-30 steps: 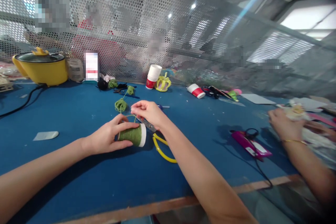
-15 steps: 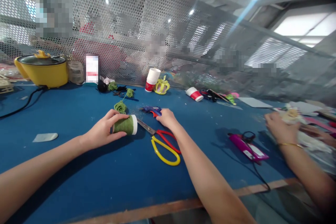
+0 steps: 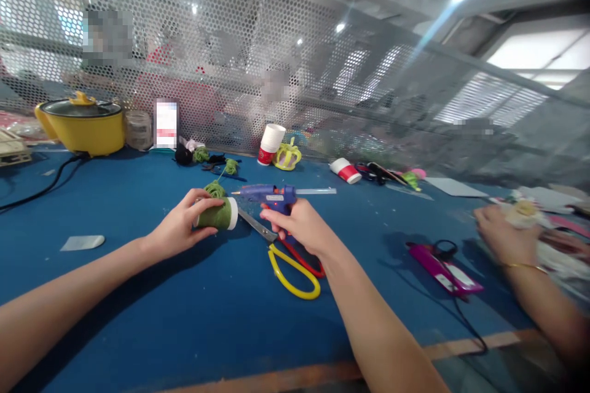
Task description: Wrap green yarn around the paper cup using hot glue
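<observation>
My left hand (image 3: 177, 226) is wrapped round a paper cup (image 3: 216, 215) wound with green yarn, which lies on its side with its white end to the right. A loose bundle of green yarn (image 3: 214, 188) sits just behind the cup. My right hand (image 3: 302, 221) grips a blue hot glue gun (image 3: 265, 193) by its handle, the nozzle pointing left towards the cup. A clear glue stick (image 3: 317, 191) juts from the gun's back end. Scissors (image 3: 295, 276) with one yellow and one red handle loop lie below the gun, partly hidden by my right hand.
At the back stand a yellow electric pot (image 3: 85, 129), a phone (image 3: 166, 124), stacked paper cups (image 3: 271, 144) and a small yellow basket (image 3: 287, 156). A purple power strip (image 3: 442, 267) with a cable lies right. A co-worker's hand (image 3: 504, 236) handles white material at far right.
The glue gun has been lifted and turned, so its handle is in my right hand and its glue stick shows. My left hand keeps hold of the cup, almost unmoved.
</observation>
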`<action>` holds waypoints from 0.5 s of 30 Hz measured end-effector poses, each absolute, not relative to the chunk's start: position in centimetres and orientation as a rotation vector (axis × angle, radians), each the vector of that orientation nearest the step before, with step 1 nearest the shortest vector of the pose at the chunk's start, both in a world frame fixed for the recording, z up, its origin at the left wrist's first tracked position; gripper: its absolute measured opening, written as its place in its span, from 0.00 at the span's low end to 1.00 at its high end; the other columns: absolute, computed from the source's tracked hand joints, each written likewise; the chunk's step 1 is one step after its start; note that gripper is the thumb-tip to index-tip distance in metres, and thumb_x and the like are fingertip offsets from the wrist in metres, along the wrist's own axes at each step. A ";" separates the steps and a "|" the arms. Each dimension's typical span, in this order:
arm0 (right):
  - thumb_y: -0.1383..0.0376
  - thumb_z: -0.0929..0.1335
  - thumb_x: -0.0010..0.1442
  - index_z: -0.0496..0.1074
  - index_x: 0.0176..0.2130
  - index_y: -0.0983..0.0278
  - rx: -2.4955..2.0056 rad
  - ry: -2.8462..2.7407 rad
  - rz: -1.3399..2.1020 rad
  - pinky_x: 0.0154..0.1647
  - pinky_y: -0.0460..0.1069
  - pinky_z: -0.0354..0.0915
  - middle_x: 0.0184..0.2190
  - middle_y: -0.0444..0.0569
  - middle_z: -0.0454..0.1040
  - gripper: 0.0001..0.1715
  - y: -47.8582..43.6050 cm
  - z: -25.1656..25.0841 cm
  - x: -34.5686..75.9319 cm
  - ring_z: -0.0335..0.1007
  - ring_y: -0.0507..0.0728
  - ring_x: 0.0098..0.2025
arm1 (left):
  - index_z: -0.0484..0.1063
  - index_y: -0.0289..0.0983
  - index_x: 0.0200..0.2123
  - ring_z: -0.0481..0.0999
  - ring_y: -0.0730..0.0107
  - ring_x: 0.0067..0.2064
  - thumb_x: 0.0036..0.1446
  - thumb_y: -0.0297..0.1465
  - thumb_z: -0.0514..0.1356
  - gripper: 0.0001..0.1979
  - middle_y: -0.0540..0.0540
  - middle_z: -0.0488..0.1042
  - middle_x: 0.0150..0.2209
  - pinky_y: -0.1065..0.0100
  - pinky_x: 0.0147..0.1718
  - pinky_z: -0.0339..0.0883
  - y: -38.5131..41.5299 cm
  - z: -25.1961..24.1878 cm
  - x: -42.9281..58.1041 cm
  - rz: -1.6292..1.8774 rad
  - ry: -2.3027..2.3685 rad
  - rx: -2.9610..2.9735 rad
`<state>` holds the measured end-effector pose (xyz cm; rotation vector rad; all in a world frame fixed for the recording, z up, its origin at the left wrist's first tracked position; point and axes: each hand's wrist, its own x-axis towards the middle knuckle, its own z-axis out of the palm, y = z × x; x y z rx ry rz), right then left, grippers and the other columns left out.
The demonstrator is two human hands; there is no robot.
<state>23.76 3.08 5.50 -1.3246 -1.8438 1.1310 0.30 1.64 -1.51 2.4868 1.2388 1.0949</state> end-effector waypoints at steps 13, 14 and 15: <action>0.61 0.65 0.52 0.61 0.18 0.64 -1.464 -2.028 0.915 0.20 0.44 0.58 0.10 0.39 0.61 0.15 1.9 6.3 23.0 0.56 0.47 0.14 | 0.60 0.41 0.50 0.64 0.59 0.49 0.54 0.29 0.57 0.19 0.42 0.58 0.47 0.55 0.47 0.64 1.7 -1.7 0.2 1.129 1.219 2.509; 0.61 0.65 0.51 0.61 0.18 0.64 -1.476 -2.028 0.905 0.20 0.44 0.59 0.10 0.39 0.61 0.15 1.8 6.3 23.0 0.57 0.47 0.14 | 0.59 0.42 0.50 0.64 0.59 0.49 0.54 0.29 0.57 0.19 0.42 0.58 0.47 0.55 0.47 0.64 1.7 -1.7 0.2 1.123 1.218 2.506; 0.61 0.65 0.51 0.60 0.18 0.64 -1.487 -2.028 0.895 0.20 0.45 0.59 0.10 0.39 0.61 0.15 1.8 6.3 23.0 0.57 0.48 0.14 | 0.59 0.42 0.50 0.64 0.59 0.49 0.54 0.29 0.57 0.19 0.42 0.58 0.47 0.55 0.47 0.64 1.6 -1.6 0.2 1.120 1.217 2.502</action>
